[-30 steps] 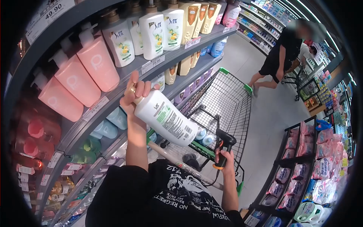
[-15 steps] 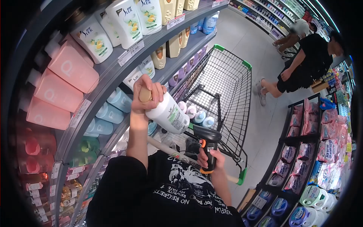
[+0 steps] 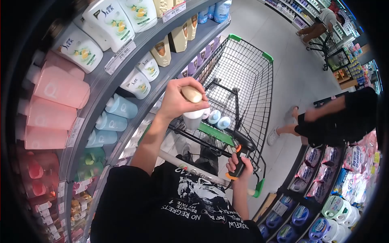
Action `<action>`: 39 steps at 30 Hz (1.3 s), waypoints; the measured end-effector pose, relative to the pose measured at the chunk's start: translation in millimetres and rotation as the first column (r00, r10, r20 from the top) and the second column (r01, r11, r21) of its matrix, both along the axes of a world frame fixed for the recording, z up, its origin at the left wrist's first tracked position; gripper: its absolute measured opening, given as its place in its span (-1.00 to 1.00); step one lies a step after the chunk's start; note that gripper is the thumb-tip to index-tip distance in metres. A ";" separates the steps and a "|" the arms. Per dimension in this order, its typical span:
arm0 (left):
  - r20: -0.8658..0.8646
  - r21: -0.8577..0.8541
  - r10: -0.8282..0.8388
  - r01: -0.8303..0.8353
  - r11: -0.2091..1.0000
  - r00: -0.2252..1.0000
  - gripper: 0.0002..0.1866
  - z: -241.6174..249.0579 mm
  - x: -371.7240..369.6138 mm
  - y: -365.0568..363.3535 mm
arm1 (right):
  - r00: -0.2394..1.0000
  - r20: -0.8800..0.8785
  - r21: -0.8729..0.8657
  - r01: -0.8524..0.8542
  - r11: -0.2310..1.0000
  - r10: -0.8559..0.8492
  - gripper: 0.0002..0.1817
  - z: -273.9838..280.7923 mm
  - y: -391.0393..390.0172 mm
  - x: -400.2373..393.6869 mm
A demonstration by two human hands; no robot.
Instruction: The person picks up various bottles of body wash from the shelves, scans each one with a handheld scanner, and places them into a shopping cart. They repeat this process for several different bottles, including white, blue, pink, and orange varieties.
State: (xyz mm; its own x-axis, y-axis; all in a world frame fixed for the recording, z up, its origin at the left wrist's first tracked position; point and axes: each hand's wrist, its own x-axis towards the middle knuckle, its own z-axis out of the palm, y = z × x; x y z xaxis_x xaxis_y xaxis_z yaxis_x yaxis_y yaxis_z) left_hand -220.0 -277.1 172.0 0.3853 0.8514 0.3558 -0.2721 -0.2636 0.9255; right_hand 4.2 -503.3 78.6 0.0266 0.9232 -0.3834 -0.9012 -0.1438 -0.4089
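Observation:
My left hand is wrapped round the top of a white bottle with a gold cap. The bottle is upright over the near end of a wire shopping cart, beside several bottles with pale blue and pink tops. Its base is partly hidden by the cart's edge. In my right hand is a black and orange handheld scanner, held by its handle near the cart's handlebar.
Shelves of pink, white and blue bottles curve along the left. A person in black is at the right, near a rack of packages. Another person with a cart is farther back.
My left hand has moved right with the bottle, which has gone from tilted to upright over the cart. The scanner has shifted right and down. The person in black has come closer.

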 end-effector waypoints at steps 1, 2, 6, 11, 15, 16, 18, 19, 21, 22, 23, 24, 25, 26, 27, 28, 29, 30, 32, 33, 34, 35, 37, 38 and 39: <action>-0.111 -0.007 -0.020 0.019 1.000 0.994 -0.72 0.9 9.8 3.2 | 0.999 -0.025 -0.031 0.038 0.999 -0.039 -0.52 -1.1 -1.9 5.0; -0.219 -0.014 -0.042 0.040 0.999 0.975 -0.72 1.3 19.1 6.8 | 0.999 -0.028 -0.039 0.043 0.998 -0.044 -0.52 -1.7 -2.1 8.2; -0.417 -0.078 -0.153 0.133 0.988 0.896 -0.77 -16.1 57.5 27.3 | 0.989 -0.024 -0.119 0.141 0.983 -0.145 -0.55 -1.6 1.6 14.3; -0.533 0.042 -0.206 0.269 0.962 0.821 -0.74 -60.4 107.4 54.5 | 0.986 -0.105 -0.135 0.117 0.984 -0.131 -0.54 -6.7 9.8 17.1; -0.554 -0.107 -0.321 0.317 0.942 0.768 -0.72 -88.9 152.2 68.1 | 0.983 -0.108 -0.138 0.135 0.981 -0.151 -0.54 -10.2 12.9 19.7; -0.562 -0.116 -0.343 0.339 0.934 0.753 -0.72 -98.4 164.2 70.4 | 0.977 -0.119 -0.145 0.158 0.977 -0.176 -0.54 -10.7 13.6 19.9; -0.475 -0.185 -0.343 0.289 0.939 0.810 -0.71 -128.6 188.2 72.7 | 0.972 -0.129 -0.156 0.177 0.972 -0.197 -0.54 -8.9 15.3 22.8; -0.527 -0.075 -0.272 0.275 0.959 0.805 -0.71 -143.8 198.6 72.7 | 0.968 -0.131 -0.165 0.193 0.967 -0.216 -0.54 -7.3 16.3 24.3; -0.471 -0.159 -0.331 0.290 0.944 0.818 -0.71 -175.0 218.4 66.1 | 0.956 -0.157 -0.162 0.223 0.961 -0.248 -0.53 -4.7 19.1 25.9; -0.413 -0.234 -0.366 0.292 0.927 0.834 -0.70 -193.8 227.2 62.4 | 0.953 -0.155 -0.170 0.234 0.957 -0.261 -0.53 -4.4 19.4 26.6; -0.414 -0.235 -0.399 0.327 0.915 0.818 -0.68 -213.1 235.3 59.5 | 0.946 -0.169 -0.171 0.247 0.954 -0.275 -0.53 -4.8 19.9 27.4; -0.404 -0.323 -0.451 0.337 0.884 0.796 -0.74 -222.2 241.1 53.8 | 0.939 -0.183 -0.171 0.260 0.950 -0.290 -0.53 -4.8 21.4 28.1; -0.414 -0.310 -0.479 0.375 0.874 0.774 -0.74 -238.0 246.5 49.8 | 0.935 -0.186 -0.168 0.271 0.948 -0.301 -0.52 -3.6 23.1 29.1; -0.423 -0.297 -0.506 0.412 0.861 0.752 -0.73 -253.4 251.4 45.4 | 0.932 -0.183 -0.175 0.284 0.943 -0.314 -0.52 -3.8 23.9 30.1; -0.351 -0.400 -0.544 0.403 0.823 0.762 -0.72 -269.0 255.7 39.5 | 0.934 -0.173 -0.181 0.283 0.942 -0.314 -0.50 -4.4 24.5 31.3; -0.345 -0.403 -0.554 0.413 0.817 0.758 -0.72 -281.3 259.6 34.6 | 0.936 -0.163 -0.187 0.280 0.942 -0.311 -0.49 -5.1 25.4 32.5; -0.373 -0.441 -0.552 0.380 0.813 0.746 -0.72 -293.4 262.4 29.9 | 0.936 -0.163 -0.179 0.282 0.943 -0.311 -0.49 -5.7 26.1 33.3; -0.399 -0.478 -0.548 0.344 0.808 0.735 -0.72 -306.2 265.0 24.8 | 0.935 -0.159 -0.184 0.287 0.940 -0.317 -0.49 -5.4 27.0 33.8; -0.426 -0.401 -0.491 0.327 0.856 0.760 -0.69 -325.0 269.0 14.3 | 0.930 -0.170 -0.199 0.293 0.935 -0.327 -0.46 -4.4 28.4 34.2; -0.506 -0.373 -0.503 0.348 0.860 0.701 -0.68 -328.3 268.7 10.8 | 0.929 -0.174 -0.198 0.291 0.936 -0.325 -0.45 -5.1 28.4 33.5; -0.583 -0.345 -0.506 0.371 0.862 0.635 -0.68 -331.6 268.0 8.2 | 0.929 -0.183 -0.199 0.285 0.937 -0.322 -0.44 -5.5 29.5 33.1; -0.664 -0.149 -0.428 0.453 0.879 0.613 -0.68 -334.7 266.6 4.7 | 0.932 -0.176 -0.201 0.280 0.939 -0.316 -0.44 -5.9 29.7 32.9; -0.717 -0.081 -0.389 0.485 0.871 0.579 -0.70 -337.8 259.3 -4.6 | 0.936 -0.174 -0.210 0.269 0.940 -0.307 -0.43 -5.8 31.5 31.0; -0.764 -0.010 -0.343 0.521 0.853 0.546 -0.73 -339.6 256.6 -8.2 | 0.940 -0.164 -0.214 0.263 0.941 -0.300 -0.42 -4.9 32.7 30.6; -0.858 0.030 -0.276 0.579 0.815 0.434 -0.85 -339.8 254.1 -9.2 | 0.944 -0.154 -0.218 0.257 0.942 -0.293 -0.42 -4.4 33.4 30.0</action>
